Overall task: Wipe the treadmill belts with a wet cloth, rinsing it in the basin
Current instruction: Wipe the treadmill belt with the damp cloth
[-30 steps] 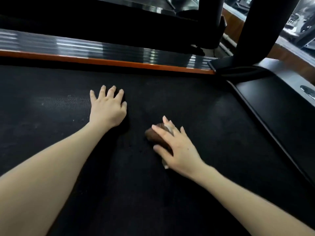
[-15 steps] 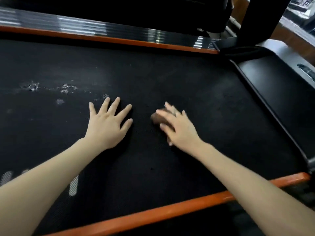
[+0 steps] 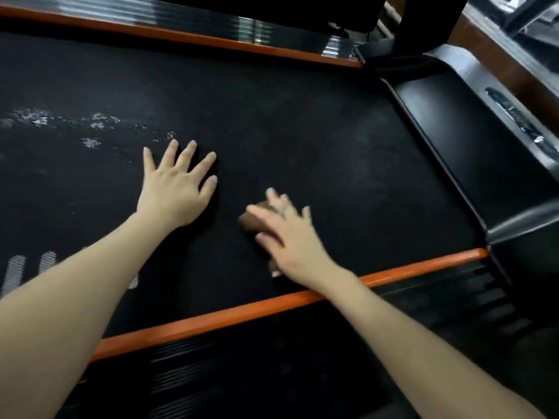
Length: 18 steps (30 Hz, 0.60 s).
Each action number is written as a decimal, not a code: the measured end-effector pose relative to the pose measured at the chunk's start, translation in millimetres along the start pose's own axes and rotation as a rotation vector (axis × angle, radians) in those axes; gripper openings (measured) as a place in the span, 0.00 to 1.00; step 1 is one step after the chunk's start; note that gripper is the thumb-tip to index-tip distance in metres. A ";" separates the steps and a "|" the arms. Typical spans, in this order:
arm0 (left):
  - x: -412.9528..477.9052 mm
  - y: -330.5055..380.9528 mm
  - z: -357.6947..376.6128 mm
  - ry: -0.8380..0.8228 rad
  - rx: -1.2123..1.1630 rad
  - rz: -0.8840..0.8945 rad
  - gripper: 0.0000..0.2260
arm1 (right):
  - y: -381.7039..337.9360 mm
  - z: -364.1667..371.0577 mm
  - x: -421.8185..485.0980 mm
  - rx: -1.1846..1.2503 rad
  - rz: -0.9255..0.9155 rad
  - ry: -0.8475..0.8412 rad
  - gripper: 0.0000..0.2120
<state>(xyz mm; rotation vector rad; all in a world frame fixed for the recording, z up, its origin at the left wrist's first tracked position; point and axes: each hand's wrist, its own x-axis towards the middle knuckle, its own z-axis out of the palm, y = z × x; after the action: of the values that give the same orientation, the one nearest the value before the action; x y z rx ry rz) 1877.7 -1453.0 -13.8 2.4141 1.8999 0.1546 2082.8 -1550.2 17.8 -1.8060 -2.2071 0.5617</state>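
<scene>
The black treadmill belt fills the middle of the head view. My right hand presses a small brown cloth flat against the belt with fairly straight fingers; most of the cloth is hidden under the palm. My left hand lies flat on the belt just to the left, fingers spread, holding nothing. White wet or dusty specks mark the belt farther left. No basin is in view.
Orange side rails run along the near edge and far edge of the belt. A black and silver motor cover sits at the right end, with a dark upright post behind it. A ribbed black foot rail lies nearest me.
My right hand has slid the cloth toward the near orange rail. The view has tipped down and back, showing more of the near rail. My left hand stays planted on the belt.
</scene>
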 end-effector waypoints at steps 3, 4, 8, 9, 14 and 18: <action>0.0 -7.2 -1.5 -0.012 -0.007 0.009 0.26 | 0.7 -8.3 -24.6 -0.004 -0.112 -0.134 0.25; 0.3 -8.9 -1.7 -0.010 -0.007 0.014 0.26 | 16.1 -16.8 -28.1 -0.031 -0.083 -0.132 0.26; 1.0 -9.1 -0.2 -0.012 -0.006 0.019 0.26 | 122.5 -72.5 -59.0 -0.192 0.364 0.018 0.28; 0.7 -8.7 0.0 -0.009 -0.007 0.019 0.26 | 142.6 -86.8 -67.9 -0.202 0.499 0.059 0.27; 1.7 -8.0 -5.5 0.003 -0.050 0.007 0.24 | 115.5 -70.3 -58.6 -0.107 0.529 0.149 0.26; -0.3 -14.7 -19.5 0.030 -0.150 -0.020 0.22 | -13.4 1.2 -35.7 -0.072 0.012 -0.028 0.26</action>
<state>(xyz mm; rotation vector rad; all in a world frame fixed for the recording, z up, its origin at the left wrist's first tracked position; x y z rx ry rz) 1861.1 -1450.0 3.9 2.3075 1.8512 0.3227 2078.0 -1587.5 24.7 -1.8587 -2.2643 0.5186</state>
